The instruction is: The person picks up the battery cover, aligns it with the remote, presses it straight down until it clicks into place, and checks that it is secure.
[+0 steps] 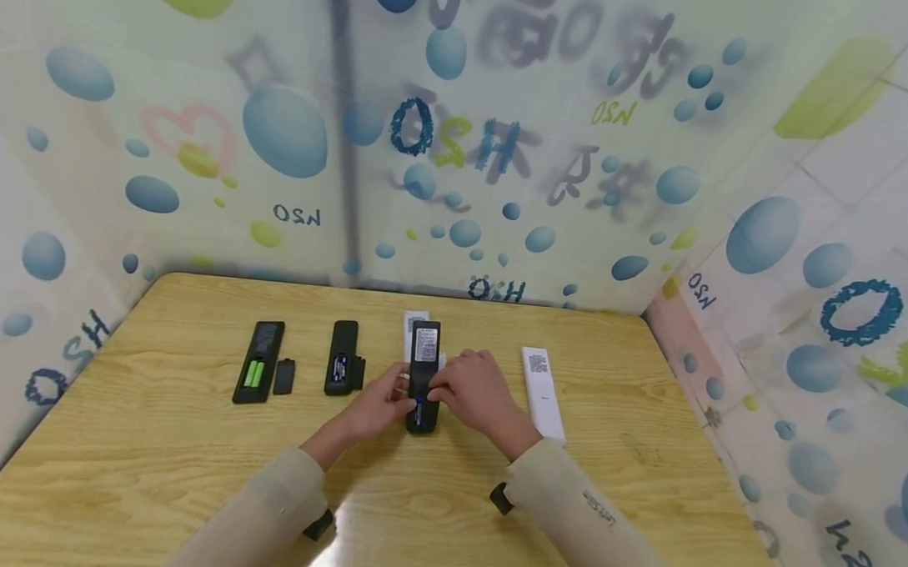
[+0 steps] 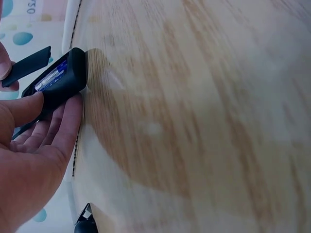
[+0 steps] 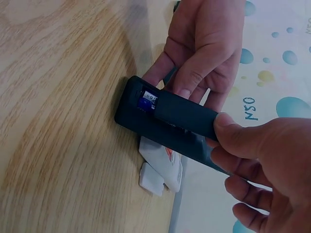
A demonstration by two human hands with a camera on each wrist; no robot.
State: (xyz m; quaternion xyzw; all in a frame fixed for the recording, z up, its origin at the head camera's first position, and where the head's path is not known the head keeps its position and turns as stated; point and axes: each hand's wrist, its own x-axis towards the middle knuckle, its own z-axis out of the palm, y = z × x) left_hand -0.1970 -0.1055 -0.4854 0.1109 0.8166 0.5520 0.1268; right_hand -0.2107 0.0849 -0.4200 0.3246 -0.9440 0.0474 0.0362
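A long black remote control [image 1: 424, 374] is just below the middle of the head view, with its back facing up. It has a white label [image 1: 426, 344] near its top end. Near its bottom end, the battery slot is open, and a blue battery [image 2: 51, 76] shows inside. The left hand [image 1: 374, 407] holds the remote, with its thumb on one side and fingers underneath. The right hand [image 1: 480, 391] pinches the flat black battery cover [image 3: 187, 115] by one end, tilted above the open slot.
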